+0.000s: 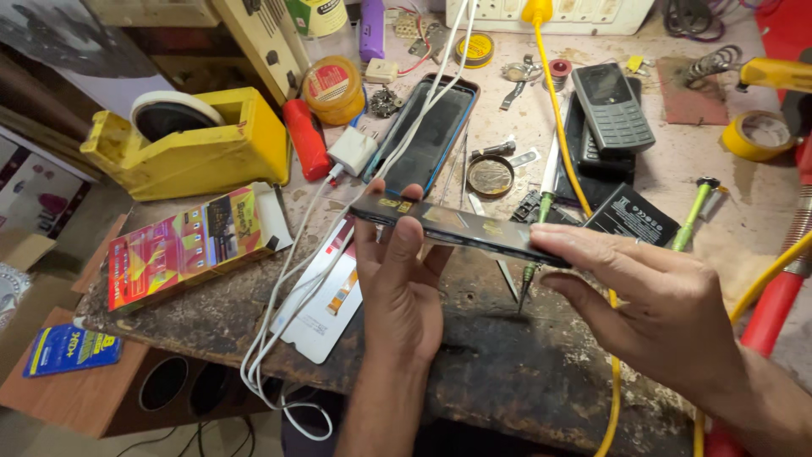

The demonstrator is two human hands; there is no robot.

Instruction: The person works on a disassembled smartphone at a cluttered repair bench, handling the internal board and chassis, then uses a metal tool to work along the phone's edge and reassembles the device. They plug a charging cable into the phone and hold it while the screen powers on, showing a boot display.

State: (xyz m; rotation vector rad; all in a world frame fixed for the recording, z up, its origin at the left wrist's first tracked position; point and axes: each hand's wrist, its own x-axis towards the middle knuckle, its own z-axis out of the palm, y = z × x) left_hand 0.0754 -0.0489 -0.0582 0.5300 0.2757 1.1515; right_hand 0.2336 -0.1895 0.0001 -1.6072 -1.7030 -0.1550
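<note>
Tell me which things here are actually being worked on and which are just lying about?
In hand: dark phone, held edge-on by left hand and right hand.

Lying about: yellow tape dispenser, keypad phone, green screwdriver, white charger, colourful box.

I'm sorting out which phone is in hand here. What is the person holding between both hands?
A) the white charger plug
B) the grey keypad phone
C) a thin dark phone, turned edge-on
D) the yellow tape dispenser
C: the left hand and right hand pinch a thin dark phone by its ends, edge-on, above the workbench; the grey keypad phone lies untouched.
</note>
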